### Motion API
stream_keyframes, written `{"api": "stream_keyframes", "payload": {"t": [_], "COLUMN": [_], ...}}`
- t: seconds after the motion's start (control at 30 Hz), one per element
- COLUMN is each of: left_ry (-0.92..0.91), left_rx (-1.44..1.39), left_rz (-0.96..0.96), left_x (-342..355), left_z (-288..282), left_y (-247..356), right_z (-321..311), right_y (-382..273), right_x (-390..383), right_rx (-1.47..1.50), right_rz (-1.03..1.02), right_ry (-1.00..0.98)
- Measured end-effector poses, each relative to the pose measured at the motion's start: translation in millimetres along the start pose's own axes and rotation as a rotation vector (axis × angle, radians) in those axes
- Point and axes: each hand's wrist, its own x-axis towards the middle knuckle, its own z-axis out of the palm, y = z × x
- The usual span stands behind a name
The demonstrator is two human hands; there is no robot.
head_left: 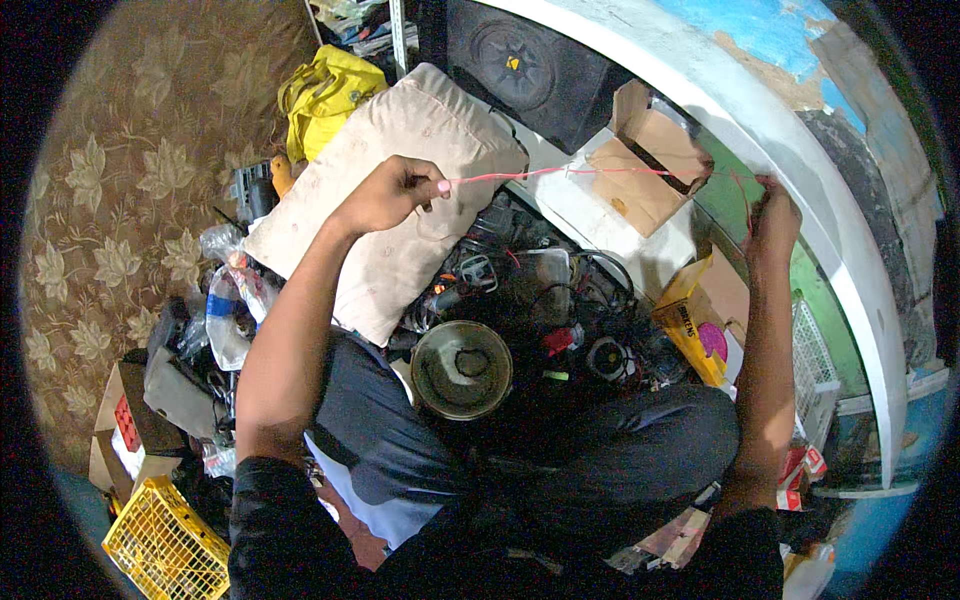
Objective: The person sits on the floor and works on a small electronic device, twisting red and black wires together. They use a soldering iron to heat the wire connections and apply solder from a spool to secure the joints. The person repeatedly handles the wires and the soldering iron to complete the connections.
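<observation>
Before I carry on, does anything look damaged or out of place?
Yes: the blue-painted surface at upper right looks damaged, brown and grey patches breaking its colour. Assorted parts lie jumbled mid-picture. The held red wire is too thin here to judge.

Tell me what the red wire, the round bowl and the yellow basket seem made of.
Red wire: probably plastic-coated metal, given its thin colored strand; core and sheen can't be made out.
Round bowl: perhaps metal, dull, judging by its thin rim and greyish inside.
Yellow basket: likely molded plastic, smooth-looking, with solid color and open grid.
</observation>
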Motion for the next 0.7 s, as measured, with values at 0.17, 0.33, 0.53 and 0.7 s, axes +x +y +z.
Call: {"api": "stream_keyframes", "payload": {"t": [0.17,0.33,0.53,0.7], "left_ry": [0.099,0.105,0.188,-0.142], "left_rx": [0.019,0.000,-0.147,0.256], "left_rz": [0.118,0.197,0.095,-0.226], "left_x": [7,20,31,3], "left_z": [28,85,103,132], "left_y": [0,42,21,-87], "right_z": [-28,72,138,123], "right_y": [76,26,41,30], "right_x": [8,-110,-108,-59], "right_rx": [-0.920,-0.520,-0.216,0.023], "right_rz": [-0.269,-0.659,-0.325,0.011], "right_ry": [-0.800,-1.156,-1.098,-0.455]}}
